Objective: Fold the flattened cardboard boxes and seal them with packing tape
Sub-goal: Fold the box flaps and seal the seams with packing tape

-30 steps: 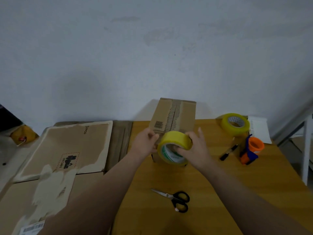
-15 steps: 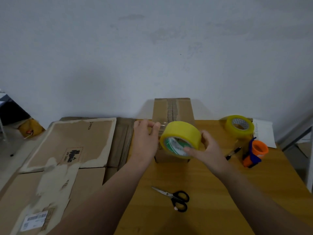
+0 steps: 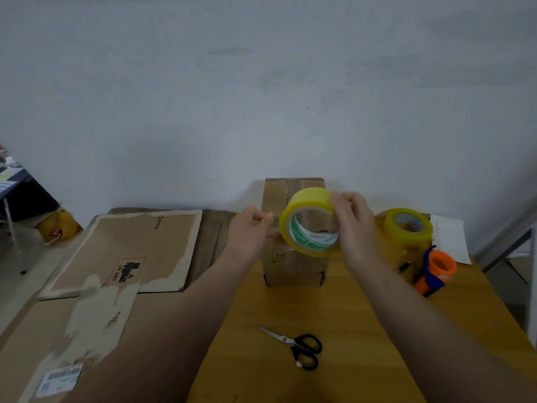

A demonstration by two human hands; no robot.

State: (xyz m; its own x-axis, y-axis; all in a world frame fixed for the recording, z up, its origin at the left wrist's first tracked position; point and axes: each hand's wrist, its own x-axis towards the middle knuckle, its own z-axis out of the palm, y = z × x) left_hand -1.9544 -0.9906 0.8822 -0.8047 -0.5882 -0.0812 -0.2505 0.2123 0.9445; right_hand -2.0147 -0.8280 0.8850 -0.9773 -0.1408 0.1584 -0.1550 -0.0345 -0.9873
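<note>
A folded brown cardboard box [image 3: 293, 269] stands on the wooden table [image 3: 343, 330] near the wall. In front of its upper part I hold a yellow roll of packing tape [image 3: 308, 222] in the air. My right hand [image 3: 353, 225] grips the roll's right side. My left hand [image 3: 251, 231] is just left of the roll, its fingertips pinching the loose tape end. Flattened cardboard boxes [image 3: 125, 251] lie stacked to the left of the table.
Black-handled scissors [image 3: 296, 346] lie on the table in front of the box. At the right are a second yellow tape roll [image 3: 408, 228], an orange and blue tape dispenser [image 3: 434, 270], a black marker and white paper. A grey wall rises behind.
Both hands have lifted the tape roll up and slightly right, from the box's front to near its top. The left hand has drawn a little apart from the roll, holding the tape end.
</note>
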